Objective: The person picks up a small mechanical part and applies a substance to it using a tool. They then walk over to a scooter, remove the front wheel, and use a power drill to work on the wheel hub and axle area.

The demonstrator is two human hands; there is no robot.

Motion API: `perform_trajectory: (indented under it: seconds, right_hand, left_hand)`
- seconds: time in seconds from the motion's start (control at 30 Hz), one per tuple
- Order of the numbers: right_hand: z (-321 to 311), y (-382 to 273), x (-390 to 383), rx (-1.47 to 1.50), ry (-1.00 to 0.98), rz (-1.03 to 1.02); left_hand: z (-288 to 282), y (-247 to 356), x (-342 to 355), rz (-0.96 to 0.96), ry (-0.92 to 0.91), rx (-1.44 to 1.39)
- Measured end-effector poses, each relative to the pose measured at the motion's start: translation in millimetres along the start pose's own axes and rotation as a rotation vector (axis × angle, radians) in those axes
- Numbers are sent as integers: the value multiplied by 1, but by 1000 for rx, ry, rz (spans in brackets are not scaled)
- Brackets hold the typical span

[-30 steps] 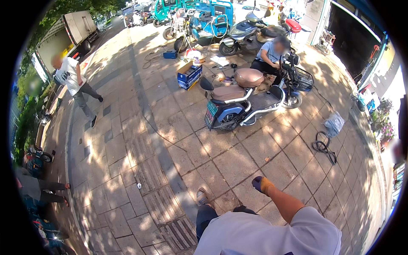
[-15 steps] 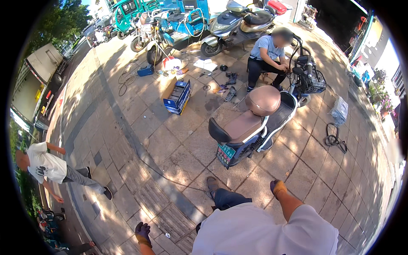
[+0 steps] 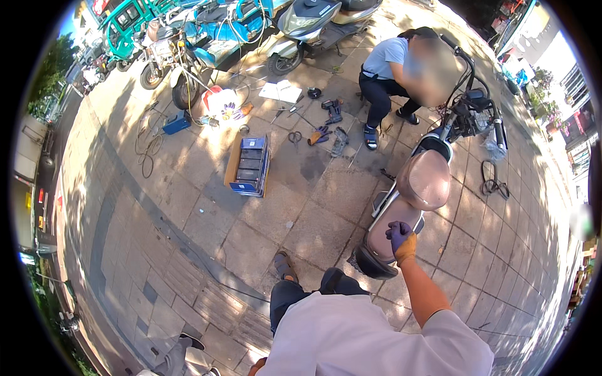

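My right hand (image 3: 401, 241), in a purple and orange glove, is over the pink-brown seat (image 3: 382, 247) of an electric scooter; I cannot tell if it touches. Its fingers are curled, with nothing visible in them. The scooter's pink-brown rear box or cushion (image 3: 423, 178) is just beyond the hand, and its dark handlebars (image 3: 476, 103) are farther forward. My left hand (image 3: 257, 366) is mostly hidden beside my body at the lower edge, its fingers out of sight. A crouching person in a blue shirt (image 3: 385, 62) is at the front of the scooter.
A blue cardboard box (image 3: 249, 166) holds several dark blocks. Tools (image 3: 332, 109), cables (image 3: 147, 153) and a white sheet (image 3: 281, 93) lie on the paving. Scooters (image 3: 304, 25) and tricycles (image 3: 222, 34) stand behind. Another person's grey-trousered leg (image 3: 175, 357) shows at bottom left.
I have moved nearer the scooter, and my right hand has risen forward over its seat. My left hand has slipped mostly from sight. The walking person has moved to the bottom left edge.
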State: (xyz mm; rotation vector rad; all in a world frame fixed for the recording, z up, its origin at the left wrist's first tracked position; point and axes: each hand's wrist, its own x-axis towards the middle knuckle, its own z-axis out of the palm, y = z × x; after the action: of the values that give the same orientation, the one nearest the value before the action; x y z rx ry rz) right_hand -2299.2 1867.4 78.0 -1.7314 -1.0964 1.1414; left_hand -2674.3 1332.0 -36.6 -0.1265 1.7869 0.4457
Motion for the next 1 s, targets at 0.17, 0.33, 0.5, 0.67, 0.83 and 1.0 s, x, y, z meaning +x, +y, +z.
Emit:
perform_trajectory:
  seconds: [0.17, 0.33, 0.5, 0.67, 0.83, 1.0]
  right_hand:
    - [76, 22, 17, 64, 102, 87]
    - [128, 31, 65, 127, 213, 117]
    - [179, 41, 146, 139, 226, 343]
    - [228, -65, 245, 86, 123, 291]
    - [250, -134, 311, 94, 168, 314]
    - [290, -120, 351, 207, 369, 493]
  left_hand:
    - [-291, 246, 89, 10, 224, 79]
    - [-339, 566, 138, 553, 430, 177]
    - [-236, 762, 190, 550, 291, 262]
    - [-143, 863, 227, 667, 166, 883]
    - [-37, 1043, 242, 657, 85, 1099]
    - [71, 1224, 333, 761, 8, 1090]
